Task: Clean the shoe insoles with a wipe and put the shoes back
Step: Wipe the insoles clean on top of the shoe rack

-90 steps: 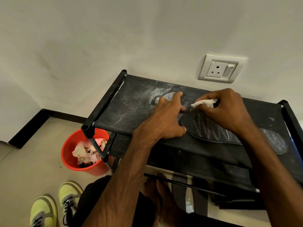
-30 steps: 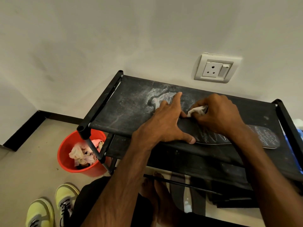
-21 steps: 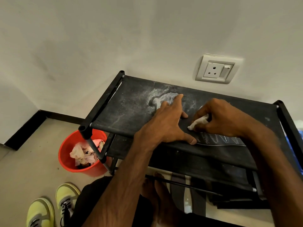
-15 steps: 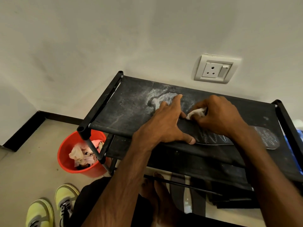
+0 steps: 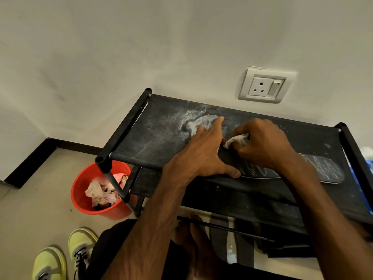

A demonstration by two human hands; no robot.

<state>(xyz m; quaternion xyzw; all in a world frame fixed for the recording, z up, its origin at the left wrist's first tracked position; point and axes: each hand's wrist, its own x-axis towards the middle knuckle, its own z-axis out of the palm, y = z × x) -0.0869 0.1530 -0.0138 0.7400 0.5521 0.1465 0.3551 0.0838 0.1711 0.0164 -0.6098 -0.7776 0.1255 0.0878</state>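
Back at the toe end of the insole (image 5: 323, 170) with the wipe (image 5: 236, 140) after a short stroke toward the near edge (scrubbing under way, probably more passes due). Laid flat along the rack's top shelf (image 5: 159, 134). Gripping the wipe in curled right hand (image 5: 264, 146); pinning the toe with flat, straight-fingered left hand (image 5: 203, 156).

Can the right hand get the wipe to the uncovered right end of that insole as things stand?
Probably yes: that end of the insole lies bare on the shoe rack, nothing over it; the right hand pinches the wipe further left.
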